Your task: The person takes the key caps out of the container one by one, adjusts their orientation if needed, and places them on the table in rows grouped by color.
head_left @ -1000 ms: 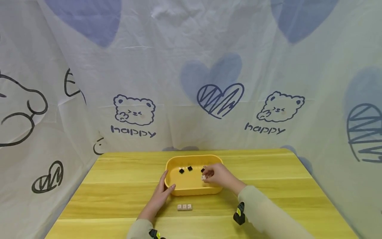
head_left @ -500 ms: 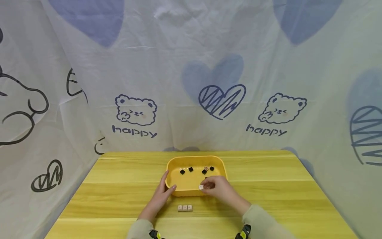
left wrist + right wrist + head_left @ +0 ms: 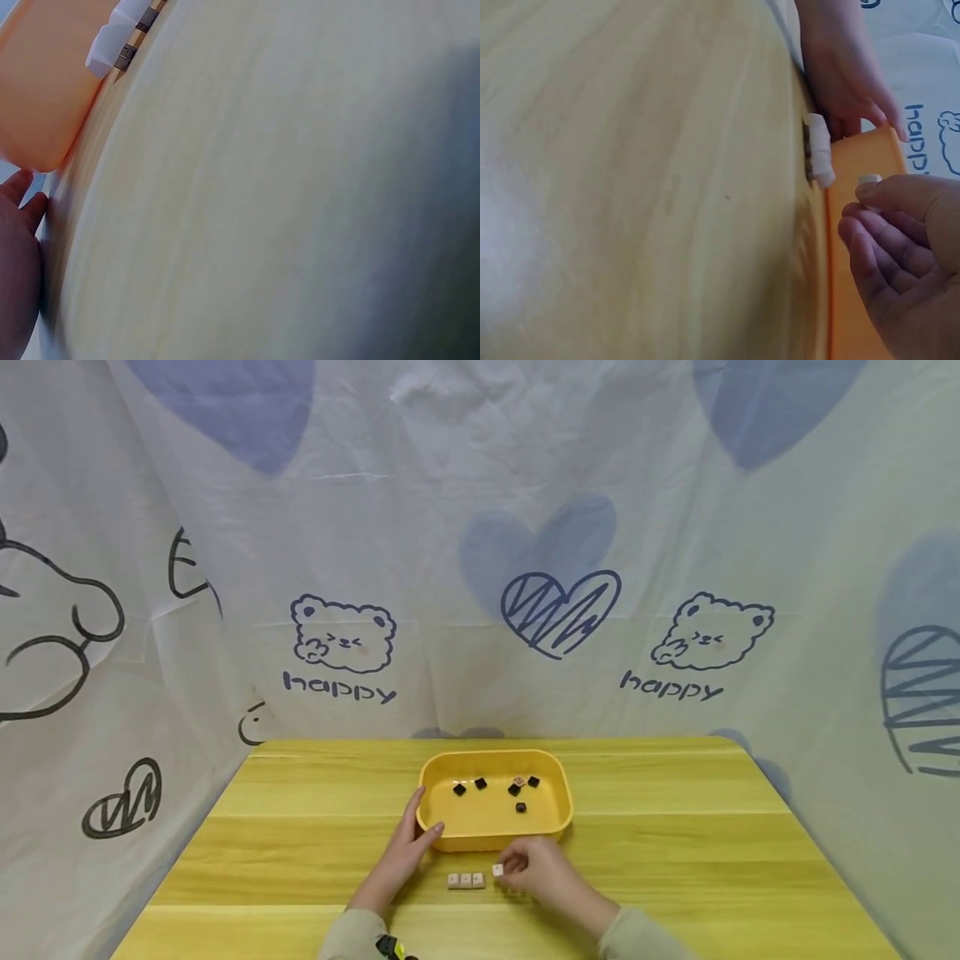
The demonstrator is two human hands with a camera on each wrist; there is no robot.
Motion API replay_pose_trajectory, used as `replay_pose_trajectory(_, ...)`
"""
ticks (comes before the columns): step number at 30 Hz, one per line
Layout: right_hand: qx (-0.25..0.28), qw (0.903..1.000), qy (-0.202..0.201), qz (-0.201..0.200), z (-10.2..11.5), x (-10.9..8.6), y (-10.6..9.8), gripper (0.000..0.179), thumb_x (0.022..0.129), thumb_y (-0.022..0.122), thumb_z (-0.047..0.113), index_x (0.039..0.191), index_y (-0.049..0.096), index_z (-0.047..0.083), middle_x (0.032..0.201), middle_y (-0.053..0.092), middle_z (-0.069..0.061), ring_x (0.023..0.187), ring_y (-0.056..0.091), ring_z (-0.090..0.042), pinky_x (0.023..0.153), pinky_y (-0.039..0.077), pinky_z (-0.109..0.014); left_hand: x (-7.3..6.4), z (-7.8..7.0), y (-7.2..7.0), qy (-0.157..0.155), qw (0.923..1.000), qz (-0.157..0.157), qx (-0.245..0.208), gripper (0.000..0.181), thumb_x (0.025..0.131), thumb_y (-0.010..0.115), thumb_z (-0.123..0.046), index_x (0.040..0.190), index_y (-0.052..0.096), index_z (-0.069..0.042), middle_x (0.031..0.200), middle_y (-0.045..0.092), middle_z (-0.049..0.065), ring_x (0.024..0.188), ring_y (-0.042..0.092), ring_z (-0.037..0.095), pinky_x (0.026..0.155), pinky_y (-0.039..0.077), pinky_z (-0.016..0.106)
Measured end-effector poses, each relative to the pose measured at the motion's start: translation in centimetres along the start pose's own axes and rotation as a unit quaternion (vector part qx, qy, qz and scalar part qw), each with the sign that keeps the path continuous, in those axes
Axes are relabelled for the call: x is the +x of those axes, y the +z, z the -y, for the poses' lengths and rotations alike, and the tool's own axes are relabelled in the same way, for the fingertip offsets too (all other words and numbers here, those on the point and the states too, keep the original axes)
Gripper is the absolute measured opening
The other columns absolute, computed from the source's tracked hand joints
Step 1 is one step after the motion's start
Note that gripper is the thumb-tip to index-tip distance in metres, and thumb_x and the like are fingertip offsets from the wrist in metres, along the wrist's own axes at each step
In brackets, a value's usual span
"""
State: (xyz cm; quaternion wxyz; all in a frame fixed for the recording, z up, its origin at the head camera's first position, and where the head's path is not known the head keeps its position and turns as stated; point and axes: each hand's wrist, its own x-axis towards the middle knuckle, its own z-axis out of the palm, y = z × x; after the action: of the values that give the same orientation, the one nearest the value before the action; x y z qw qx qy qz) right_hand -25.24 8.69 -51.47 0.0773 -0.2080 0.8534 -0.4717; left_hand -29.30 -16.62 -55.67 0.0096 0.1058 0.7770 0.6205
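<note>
White keycap (image 3: 498, 870) now clear of yellow tray (image 3: 480, 842), tight between right fingers (image 3: 517, 847), left fingers (image 3: 412, 810) spread against tray

In soft light, creased off-white fabric (image 3: 442, 452) hangs behind and on both sides of a yellow wood-grain tabletop (image 3: 712, 835) with rounded far corners. Solid blue-violet hearts (image 3: 232, 406), a scribbled blue heart outline (image 3: 561, 614) and two line-drawn bears (image 3: 343, 635) above "happy" lettering (image 3: 340, 687) mark the back; black line drawings (image 3: 123, 802), the left.
</note>
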Motion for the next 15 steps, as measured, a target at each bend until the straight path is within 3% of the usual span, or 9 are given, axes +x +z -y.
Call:
replay_pose_trajectory(7,-0.020,0.9998,0.007,0.000,-0.9,0.3,1.2,0.013,0.074,0.078,0.000,0.085,0.073,0.004,0.072,0.063,0.006,0.065,0.057,-0.007,0.059,0.052,-0.022,0.0,0.1,-0.1,0.004,1.0000,-0.001,0.007,0.075,0.099,0.059,-0.022,0.157,0.013,-0.015,0.157,0.010,0.028,0.143,0.017,0.043,0.115,0.013,0.052)
replay_pose_trajectory(15,-0.036,0.9990,0.028,0.001,-1.4,0.6,1.9,0.008,0.078,0.078,0.006,0.085,0.075,0.007,0.068,0.060,0.008,0.062,0.055,-0.007,0.056,0.049,-0.023,-0.1,-0.1,0.0,0.010,0.9999,-0.001,0.009,0.075,0.099,0.059,-0.023,0.157,0.013,-0.013,0.157,0.011,0.028,0.143,0.016,0.042,0.115,0.013,0.052)
